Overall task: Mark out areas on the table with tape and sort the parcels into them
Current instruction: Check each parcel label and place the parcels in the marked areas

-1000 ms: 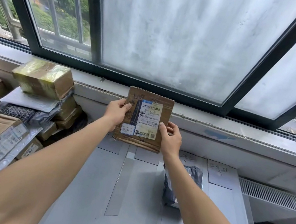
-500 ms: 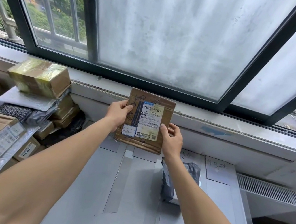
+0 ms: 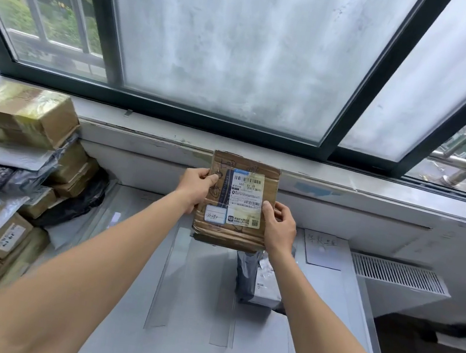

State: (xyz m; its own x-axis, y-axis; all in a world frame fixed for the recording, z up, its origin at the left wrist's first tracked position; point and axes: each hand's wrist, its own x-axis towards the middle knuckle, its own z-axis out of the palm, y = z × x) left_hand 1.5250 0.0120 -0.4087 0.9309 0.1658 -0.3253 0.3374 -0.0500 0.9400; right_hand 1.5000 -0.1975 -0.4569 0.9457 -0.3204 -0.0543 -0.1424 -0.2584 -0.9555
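Parcel pile [image 3: 6, 188] left of table [image 3: 189, 321]

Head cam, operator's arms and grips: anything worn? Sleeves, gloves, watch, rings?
Nothing worn that shows. The left arm and right arm are bare along all their visible length, with no sleeve edge in frame. The left grip and right grip are ungloved. No watch, band or ring shows on the wrists or visible fingers. No markings, no cables.

Bright diffuse daylight thru frosted window [image 3: 231, 40], soft shadows, wide-angle edge warp, forearms blurry.
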